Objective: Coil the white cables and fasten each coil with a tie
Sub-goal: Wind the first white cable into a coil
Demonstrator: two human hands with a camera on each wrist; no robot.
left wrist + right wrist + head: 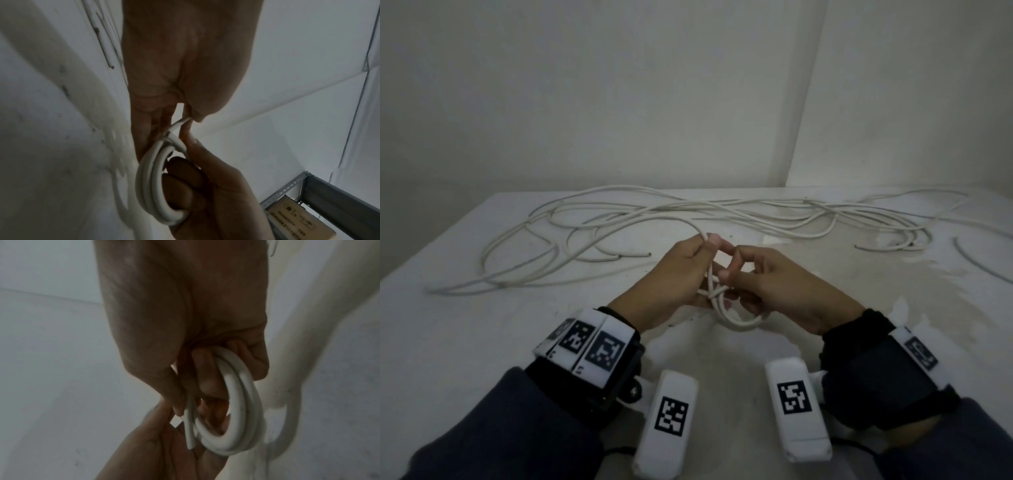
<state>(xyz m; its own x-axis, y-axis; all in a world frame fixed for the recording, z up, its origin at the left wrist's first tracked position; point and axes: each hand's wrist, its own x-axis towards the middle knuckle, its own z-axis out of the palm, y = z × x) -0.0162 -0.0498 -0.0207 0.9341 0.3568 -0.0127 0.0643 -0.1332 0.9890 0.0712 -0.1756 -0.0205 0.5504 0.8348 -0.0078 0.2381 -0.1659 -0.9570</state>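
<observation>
White cable coil [736, 317]: my right hand [784, 291] is gripping its loops with curled fingers; my left hand [674, 274] is pinching the strand above the desk [482, 342].

A white table [482, 342] with a stained, scuffed top stands against the wall at its far edge. Loose white cables [619, 212] lie on it in long tangled loops along the far edge, from the far left corner across to the right edge. A short separate piece of cable [976, 263] lies by itself near the right edge.
</observation>
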